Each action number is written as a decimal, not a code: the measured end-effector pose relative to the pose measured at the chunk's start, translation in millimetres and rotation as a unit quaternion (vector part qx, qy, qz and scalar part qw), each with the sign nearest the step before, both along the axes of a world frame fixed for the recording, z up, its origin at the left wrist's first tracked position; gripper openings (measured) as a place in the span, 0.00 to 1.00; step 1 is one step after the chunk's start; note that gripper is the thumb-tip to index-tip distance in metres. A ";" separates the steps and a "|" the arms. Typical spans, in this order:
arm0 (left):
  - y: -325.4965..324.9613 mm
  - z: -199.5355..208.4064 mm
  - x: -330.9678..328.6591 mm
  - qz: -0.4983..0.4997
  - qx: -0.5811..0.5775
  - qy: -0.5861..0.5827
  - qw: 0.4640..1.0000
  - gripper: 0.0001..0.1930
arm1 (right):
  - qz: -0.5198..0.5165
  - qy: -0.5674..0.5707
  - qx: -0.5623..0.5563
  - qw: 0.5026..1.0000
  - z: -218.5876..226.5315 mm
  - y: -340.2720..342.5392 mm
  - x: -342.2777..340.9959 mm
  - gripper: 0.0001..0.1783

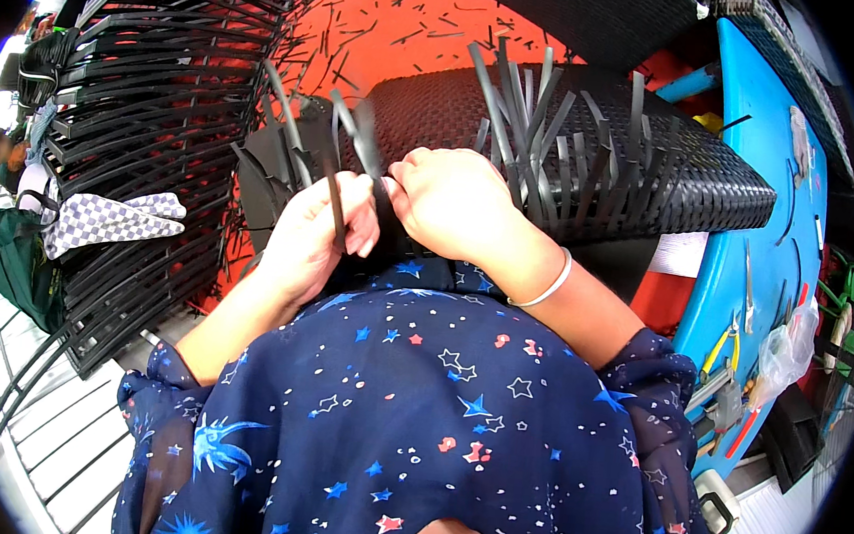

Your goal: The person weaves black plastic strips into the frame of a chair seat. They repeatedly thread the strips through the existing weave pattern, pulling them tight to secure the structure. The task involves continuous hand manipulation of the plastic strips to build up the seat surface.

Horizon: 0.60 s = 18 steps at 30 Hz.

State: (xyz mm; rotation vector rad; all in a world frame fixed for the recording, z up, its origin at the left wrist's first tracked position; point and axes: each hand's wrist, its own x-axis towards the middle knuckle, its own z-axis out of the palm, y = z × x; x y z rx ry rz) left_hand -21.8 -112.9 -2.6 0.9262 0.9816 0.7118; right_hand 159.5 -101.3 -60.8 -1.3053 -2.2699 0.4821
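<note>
A black woven wicker piece (430,102) of flat plastic strips lies in front of me. Loose strip ends (528,124) stand up along its near edge, several bent at different angles. At its left end, my left hand (325,221) is closed with its fingers curled around a flat black strip (336,195). Close beside it, my right hand (456,197) has its fingers bent in a pinch on a black strip (365,137) that sticks up between the hands and is blurred at its top. The two hands nearly touch, and their fingertips are partly hidden.
Curved black frames (147,125) are stacked at left, with a checkered cloth (115,217) and dark green bag (21,265) on them. Strip scraps litter the red surface (407,14). At right, a blue table (760,113) carries yellow-handled pliers (721,350) and a clear plastic bag (787,351).
</note>
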 end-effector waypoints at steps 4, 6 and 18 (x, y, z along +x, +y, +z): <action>31.0 1.6 -0.8 -0.135 -0.153 -0.060 0.977 0.18 | 0.026 -0.093 -0.063 0.993 7.1 0.6 -0.5 0.12; 37.6 16.0 9.3 -0.147 -0.209 -0.010 0.967 0.18 | 0.026 -0.084 -0.090 0.992 6.3 1.3 -0.6 0.07; 14.5 72.8 19.6 -0.149 -0.162 0.153 0.964 0.18 | 0.003 -0.116 -0.077 0.990 14.6 4.9 -2.2 0.18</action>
